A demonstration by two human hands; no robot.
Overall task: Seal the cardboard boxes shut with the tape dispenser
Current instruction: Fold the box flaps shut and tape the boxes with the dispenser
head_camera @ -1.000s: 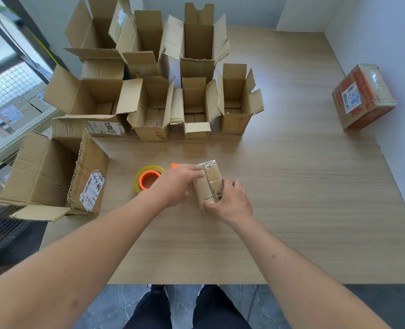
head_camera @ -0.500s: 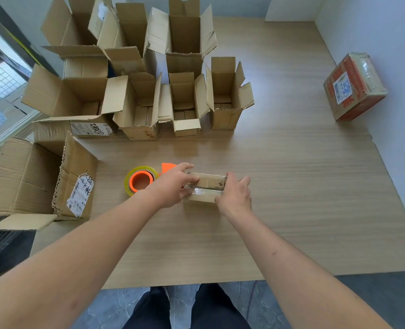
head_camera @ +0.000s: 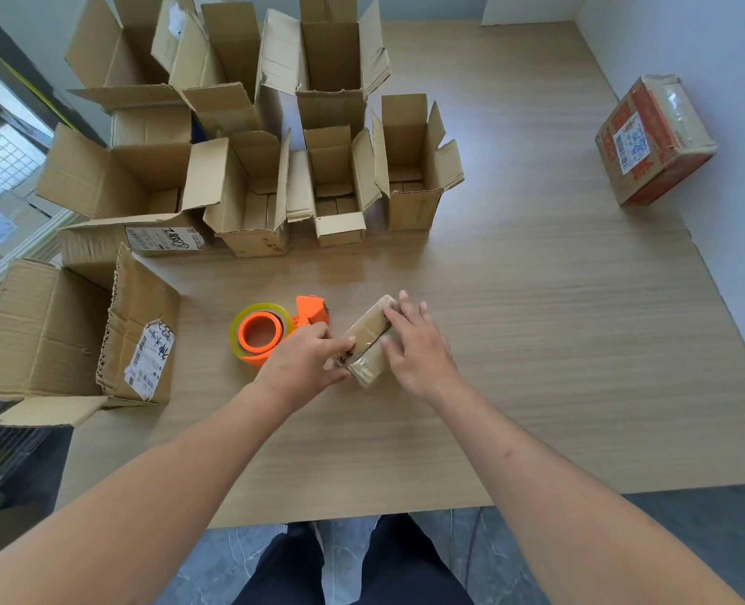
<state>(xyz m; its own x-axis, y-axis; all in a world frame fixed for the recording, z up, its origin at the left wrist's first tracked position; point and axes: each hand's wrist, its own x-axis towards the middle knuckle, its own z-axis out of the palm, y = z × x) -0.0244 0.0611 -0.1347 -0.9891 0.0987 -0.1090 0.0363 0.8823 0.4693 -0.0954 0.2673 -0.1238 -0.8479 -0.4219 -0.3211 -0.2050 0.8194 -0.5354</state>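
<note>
Cardboard parcel: we see a small box [head_camera: 365,338] lying tilted on the wooden table [head_camera: 536,342], shiny tape already across it; its near-left end is partly covered by our fingers.
Left hand: our left hand [head_camera: 303,364] pinches the small box's near-left end, thumb below and fingers on top; the fingertips behind the box are hidden from us.
Right hand: our right hand [head_camera: 418,347] rests flat on the small box's right side, fingers straight and spread, holding nothing.
Tape dispenser: orange, with a clear roll, the tape dispenser [head_camera: 270,331] lies just left of the small box; our left hand covers its near edge, so we cannot tell whether they touch.
Open boxes: a cluster of open boxes [head_camera: 248,168] stands beyond and to the left of the small box, flaps up; the far ones are cut off by the top edge.
Side box: one large box [head_camera: 69,338] lies on its side well left of the small box, its label unreadable.
Sealed parcel: a red-printed taped parcel [head_camera: 654,139] sits far right of the small box, by the wall.
</note>
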